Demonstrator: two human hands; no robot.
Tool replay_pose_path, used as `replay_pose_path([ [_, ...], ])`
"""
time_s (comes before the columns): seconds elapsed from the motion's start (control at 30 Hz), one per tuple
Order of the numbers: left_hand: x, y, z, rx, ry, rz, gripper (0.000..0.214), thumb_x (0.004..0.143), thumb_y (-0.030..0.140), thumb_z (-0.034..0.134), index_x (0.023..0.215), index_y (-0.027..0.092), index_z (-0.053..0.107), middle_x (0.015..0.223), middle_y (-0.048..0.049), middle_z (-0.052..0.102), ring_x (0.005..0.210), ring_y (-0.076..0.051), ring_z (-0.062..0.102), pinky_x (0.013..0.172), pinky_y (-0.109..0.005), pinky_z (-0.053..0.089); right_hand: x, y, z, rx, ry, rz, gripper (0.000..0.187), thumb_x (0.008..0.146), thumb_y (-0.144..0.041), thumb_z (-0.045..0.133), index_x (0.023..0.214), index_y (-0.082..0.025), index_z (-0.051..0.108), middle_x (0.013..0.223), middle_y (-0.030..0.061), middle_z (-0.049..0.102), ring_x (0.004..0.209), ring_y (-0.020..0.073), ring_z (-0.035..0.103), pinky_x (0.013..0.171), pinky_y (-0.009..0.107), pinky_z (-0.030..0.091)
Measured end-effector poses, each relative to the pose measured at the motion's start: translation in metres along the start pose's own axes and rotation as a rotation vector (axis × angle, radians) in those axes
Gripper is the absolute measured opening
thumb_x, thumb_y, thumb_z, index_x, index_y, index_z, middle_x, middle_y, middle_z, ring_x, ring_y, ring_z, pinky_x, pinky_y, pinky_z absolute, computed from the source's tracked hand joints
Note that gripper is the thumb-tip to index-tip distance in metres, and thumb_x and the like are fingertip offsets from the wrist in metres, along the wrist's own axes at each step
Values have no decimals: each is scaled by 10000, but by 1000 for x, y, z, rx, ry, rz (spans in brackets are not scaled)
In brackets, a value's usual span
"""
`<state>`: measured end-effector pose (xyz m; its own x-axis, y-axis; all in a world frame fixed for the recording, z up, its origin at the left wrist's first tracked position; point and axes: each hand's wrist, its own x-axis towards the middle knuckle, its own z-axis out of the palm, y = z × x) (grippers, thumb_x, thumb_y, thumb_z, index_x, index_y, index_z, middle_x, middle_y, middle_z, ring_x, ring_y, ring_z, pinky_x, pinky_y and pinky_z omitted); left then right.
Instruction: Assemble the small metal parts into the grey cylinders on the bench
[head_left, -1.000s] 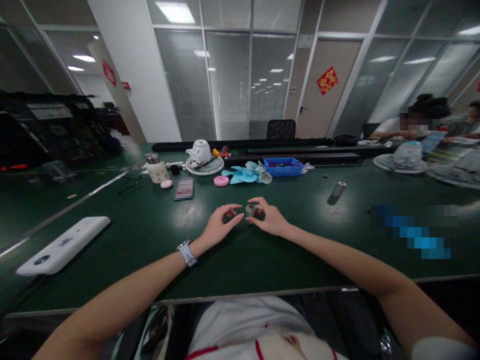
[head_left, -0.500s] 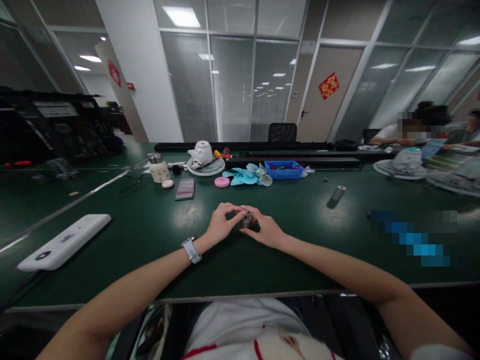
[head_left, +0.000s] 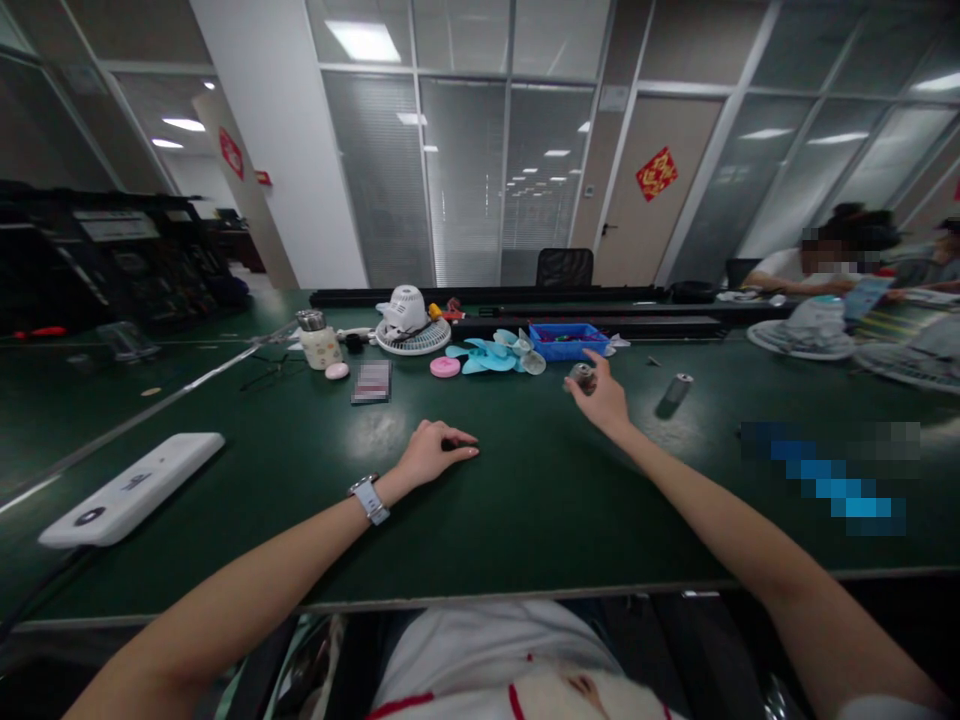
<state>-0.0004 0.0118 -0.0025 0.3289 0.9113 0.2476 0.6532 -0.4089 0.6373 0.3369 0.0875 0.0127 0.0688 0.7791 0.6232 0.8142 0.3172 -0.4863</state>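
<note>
My right hand point(head_left: 604, 400) is out over the table, right of the middle, with its thumb and fingers around a small metal cylinder point(head_left: 580, 374). One finger sticks up beside the cylinder, whose lower part I cannot make out clearly. Near the table's centre, my left hand point(head_left: 436, 452) rests with thumb and fingers apart and nothing between them. A second metal cylinder point(head_left: 677, 390) stands to the right of my right hand, not touched.
Along the back lie a blue tray point(head_left: 568, 343), light-blue fan blades point(head_left: 491, 355), a pink disc point(head_left: 445, 367) and a white fan point(head_left: 409, 320). A floral bottle point(head_left: 321, 345) stands left of these. A white power strip-like device point(head_left: 135, 490) lies at left. People sit at far right.
My right hand has moved away from the left hand, forward and to the right, carrying the small metal cylinder. My left hand has let go of it and stayed near the centre.
</note>
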Motion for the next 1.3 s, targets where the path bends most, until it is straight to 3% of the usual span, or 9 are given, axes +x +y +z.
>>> replay_pose_path([
  [0.2,2,2,3,-80,247,-161,391,880,566,498,803,209,638,762,-21,666,727,-187,585,675,-297,423,27,77,-19,-326,47,254,667,880,-413,548,1459,-154,341,1094,173,691,930,329,666,810,410,475],
  [0.37,5,-1,2,-154,321,-244,253,886,419,481,741,217,528,737,4,635,718,-173,581,657,-277,407,25,95,-20,-367,-30,307,658,887,-411,534,1457,-145,341,1133,193,667,993,336,644,835,411,454],
  [0.5,5,-2,2,-188,346,-237,187,865,348,487,732,217,502,725,12,615,722,-168,574,669,-275,405,22,73,-15,-437,67,247,706,871,-393,558,1463,-86,326,1348,258,530,1203,374,534,976,492,391],
  [0.6,5,-2,3,-189,364,-234,137,843,297,497,733,215,498,718,18,600,724,-163,569,679,-275,406,11,30,-7,-380,100,-6,676,894,-381,544,1467,-82,347,1471,236,429,1359,358,395,1097,530,286],
  [0.8,4,-3,4,-185,362,-212,120,825,295,483,732,219,480,716,22,570,714,-163,542,680,-277,398,-53,-82,20,111,-500,-684,467,981,-372,474,1432,-251,482,1531,82,433,1406,233,400,1127,479,346],
  [0.87,4,-3,4,-179,367,-207,121,822,296,471,726,221,468,706,22,552,708,-164,528,674,-277,388,-71,-102,27,204,-628,-800,428,990,-325,474,1409,-252,522,1522,70,446,1409,214,402,1128,454,363],
  [1.07,4,-4,5,-158,342,-223,104,814,277,476,728,220,460,696,29,522,699,-161,508,657,-275,362,-77,-101,33,284,-679,-692,295,959,-208,522,1190,-234,704,1299,53,659,1174,198,633,1018,395,486],
  [1.2,5,-4,5,-162,334,-236,92,812,251,489,733,218,455,697,32,511,691,-155,501,653,-272,358,-61,-80,33,292,-581,-599,309,893,-92,549,1083,-233,747,1091,22,749,1015,169,694,940,342,527],
  [1.3,5,-3,5,-166,336,-239,99,819,256,502,740,218,457,689,35,503,679,-151,499,648,-272,361,-35,-49,25,209,-384,-527,323,868,-83,542,1046,-249,755,1054,9,755,978,184,702,913,353,532],
])
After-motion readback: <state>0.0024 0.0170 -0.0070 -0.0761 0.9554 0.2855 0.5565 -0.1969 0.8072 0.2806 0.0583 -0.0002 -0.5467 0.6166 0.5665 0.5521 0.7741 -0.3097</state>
